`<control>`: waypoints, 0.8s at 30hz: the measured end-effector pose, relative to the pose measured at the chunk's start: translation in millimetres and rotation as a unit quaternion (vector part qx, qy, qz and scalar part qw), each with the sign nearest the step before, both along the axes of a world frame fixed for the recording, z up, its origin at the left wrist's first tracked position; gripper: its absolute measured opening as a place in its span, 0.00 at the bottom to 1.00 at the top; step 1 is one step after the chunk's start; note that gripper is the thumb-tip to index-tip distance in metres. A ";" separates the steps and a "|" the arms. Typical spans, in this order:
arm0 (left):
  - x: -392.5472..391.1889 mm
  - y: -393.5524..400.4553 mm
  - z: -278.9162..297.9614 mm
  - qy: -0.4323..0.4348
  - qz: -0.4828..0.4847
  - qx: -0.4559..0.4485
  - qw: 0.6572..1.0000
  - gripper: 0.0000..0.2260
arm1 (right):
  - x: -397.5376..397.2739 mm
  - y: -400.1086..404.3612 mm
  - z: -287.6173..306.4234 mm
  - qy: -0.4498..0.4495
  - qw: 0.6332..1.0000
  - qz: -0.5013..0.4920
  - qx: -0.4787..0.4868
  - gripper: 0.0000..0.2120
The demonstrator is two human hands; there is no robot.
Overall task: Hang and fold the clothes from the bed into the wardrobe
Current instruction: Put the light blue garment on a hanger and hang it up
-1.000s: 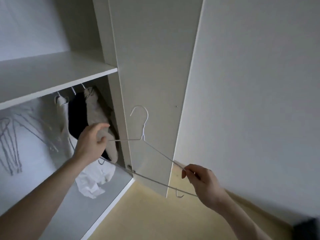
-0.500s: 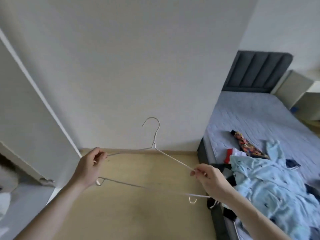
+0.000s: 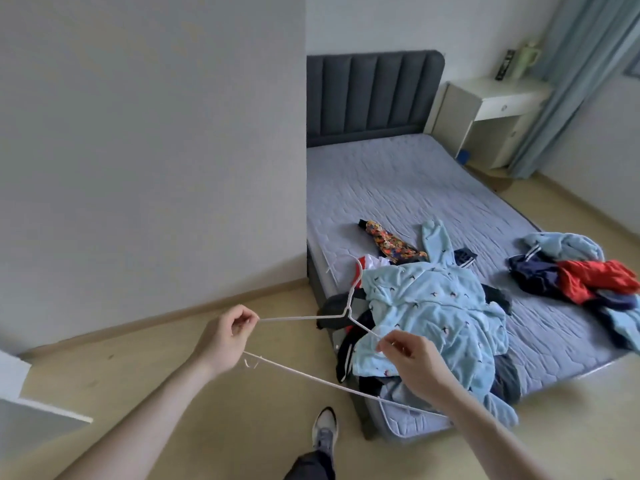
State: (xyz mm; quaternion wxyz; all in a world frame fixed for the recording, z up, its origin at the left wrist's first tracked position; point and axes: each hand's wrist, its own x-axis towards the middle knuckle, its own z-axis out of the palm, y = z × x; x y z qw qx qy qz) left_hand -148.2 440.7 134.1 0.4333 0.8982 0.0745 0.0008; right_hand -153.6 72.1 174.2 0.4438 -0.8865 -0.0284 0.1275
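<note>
Beside the bed [image 3: 415,188], both hands' grip spans the hanger [image 3: 346,315].

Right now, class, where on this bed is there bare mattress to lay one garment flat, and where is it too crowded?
Free: the upper mattress between the headboard and the patterned cloth; also a strip between the light blue garment and the red and navy heap. Crowded: the near corner, piled under the blue garment.

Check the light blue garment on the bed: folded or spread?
Spread, not folded. The light blue garment lies crumpled and open over a pile of dark clothes at the bed's near corner, one sleeve stretched out flat.
</note>
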 end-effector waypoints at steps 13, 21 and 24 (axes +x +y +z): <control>197.8 -152.6 -132.1 0.213 -0.069 -0.009 0.975 0.07 | 156.2 -165.6 -59.7 0.044 0.988 -0.133 -0.069 0.13; 284.5 -242.5 -191.1 0.335 -0.135 0.074 0.930 0.07 | 229.8 -234.0 -102.3 0.062 0.968 -0.227 -0.087 0.16; 300.0 -278.2 -215.0 0.362 -0.153 0.099 0.914 0.08 | 249.8 -265.0 -128.4 0.073 0.960 -0.255 -0.087 0.15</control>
